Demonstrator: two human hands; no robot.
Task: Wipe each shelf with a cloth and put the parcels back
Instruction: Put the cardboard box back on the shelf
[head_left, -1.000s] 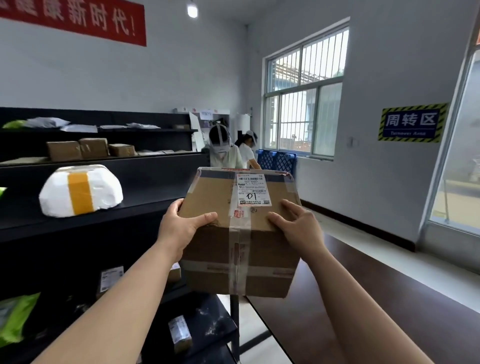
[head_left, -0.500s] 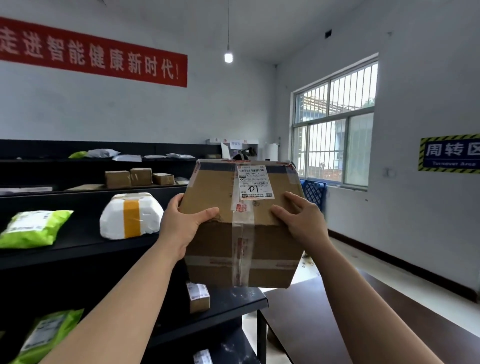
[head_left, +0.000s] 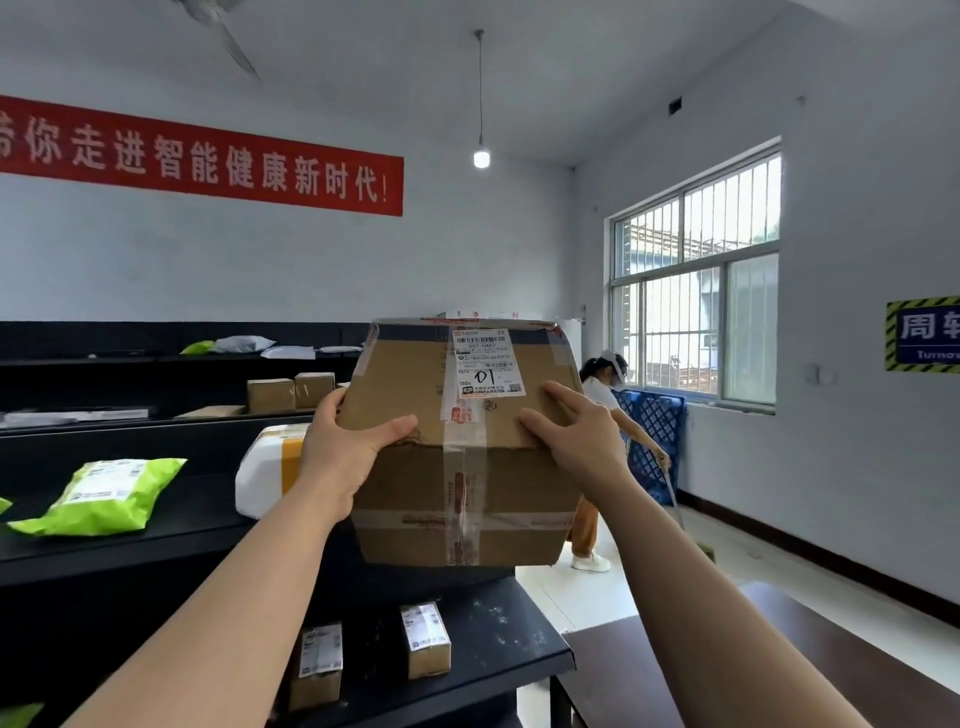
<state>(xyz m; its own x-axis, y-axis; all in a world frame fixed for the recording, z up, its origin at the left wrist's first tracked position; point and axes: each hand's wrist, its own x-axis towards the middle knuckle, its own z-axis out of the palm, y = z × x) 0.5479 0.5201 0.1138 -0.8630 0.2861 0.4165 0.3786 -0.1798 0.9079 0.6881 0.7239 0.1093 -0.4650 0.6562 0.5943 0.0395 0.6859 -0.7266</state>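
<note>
- The left hand grips the left side of the cardboard box, thumb lying across the front face and fingers wrapped round the far side out of sight
- The right hand presses flat on the right front of the box, fingers spread along its upper edge, so both hands are closed on the one parcel
- The box is held up in the air at chest height, clear of every shelf, its label with a handwritten mark facing the person and its taped seam running top to bottom
- The black shelving lies to the left of the box; the middle shelf carries a white parcel with a yellow band, just behind the left hand, and a green bag further left
- The free end of that shelf seems to be hidden behind the box, so a short push to the left and forward would likely land it there, with the left hand the nearer of the two
- The lower shelf holds two small boxes and has bare room at its right end
- Another person works by the window, well apart
- No cloth shows anywhere
</note>
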